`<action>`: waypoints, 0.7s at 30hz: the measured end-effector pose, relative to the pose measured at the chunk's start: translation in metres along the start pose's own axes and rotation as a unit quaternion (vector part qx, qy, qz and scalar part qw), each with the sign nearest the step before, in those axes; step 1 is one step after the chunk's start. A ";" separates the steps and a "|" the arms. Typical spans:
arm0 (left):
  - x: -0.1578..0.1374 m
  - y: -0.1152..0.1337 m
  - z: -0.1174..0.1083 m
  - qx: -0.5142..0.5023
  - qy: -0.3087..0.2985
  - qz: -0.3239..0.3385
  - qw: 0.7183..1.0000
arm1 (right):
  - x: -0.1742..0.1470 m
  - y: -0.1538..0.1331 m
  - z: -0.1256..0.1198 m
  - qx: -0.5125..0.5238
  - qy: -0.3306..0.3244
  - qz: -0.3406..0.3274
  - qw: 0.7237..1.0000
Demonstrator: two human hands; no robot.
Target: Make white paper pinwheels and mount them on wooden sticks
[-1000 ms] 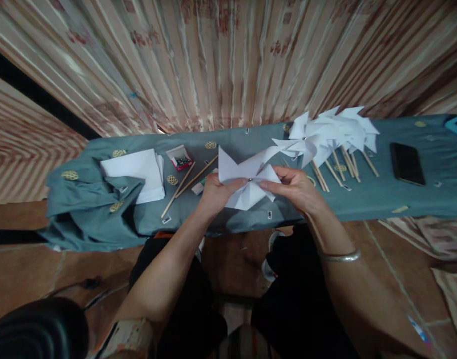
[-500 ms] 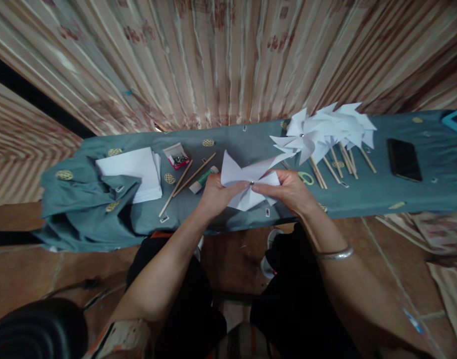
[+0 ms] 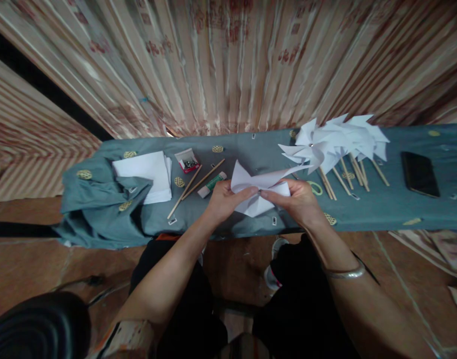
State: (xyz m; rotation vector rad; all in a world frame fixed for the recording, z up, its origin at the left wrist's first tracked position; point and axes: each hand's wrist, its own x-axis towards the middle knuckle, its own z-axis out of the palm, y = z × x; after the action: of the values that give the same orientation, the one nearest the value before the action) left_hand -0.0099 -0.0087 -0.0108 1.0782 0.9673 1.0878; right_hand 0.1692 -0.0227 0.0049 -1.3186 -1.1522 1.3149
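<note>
At the centre of the frame, a person's left hand [image 3: 224,200] and right hand [image 3: 302,200] hold a white paper pinwheel [image 3: 254,205] over the cloth-covered table [image 3: 381,209], fingers clamped on its opposite sides, thumbs close together near its middle. Left of centre lie two wooden sticks [image 3: 203,179] and a green-and-white tube [image 3: 212,184]; at upper right, other white pinwheels [image 3: 340,142] overlap.

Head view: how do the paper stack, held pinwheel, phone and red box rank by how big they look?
1. Paper stack and held pinwheel: too alike to rank, both partly covered
2. Phone
3. Red box
</note>
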 end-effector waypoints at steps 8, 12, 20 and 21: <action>0.018 0.001 -0.031 -0.026 0.090 0.038 0.995 | -0.013 -0.003 -0.007 -0.126 0.048 -0.088 0.987; 0.033 -0.001 -0.067 0.136 0.180 0.083 0.971 | -0.017 0.000 -0.009 -0.167 0.014 -0.134 0.977; 0.027 0.007 -0.116 0.628 0.187 0.006 0.755 | -0.023 0.002 -0.008 -0.196 -0.045 -0.152 0.968; 0.027 0.006 -0.116 0.643 0.182 -0.004 0.743 | -0.023 0.001 -0.007 -0.200 -0.051 -0.152 0.967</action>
State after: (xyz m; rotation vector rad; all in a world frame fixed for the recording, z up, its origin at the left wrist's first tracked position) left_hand -0.1170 0.0395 -0.0310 1.9636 2.1826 0.4900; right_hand 0.1767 -0.0460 0.0070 -1.2959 -1.6841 0.9661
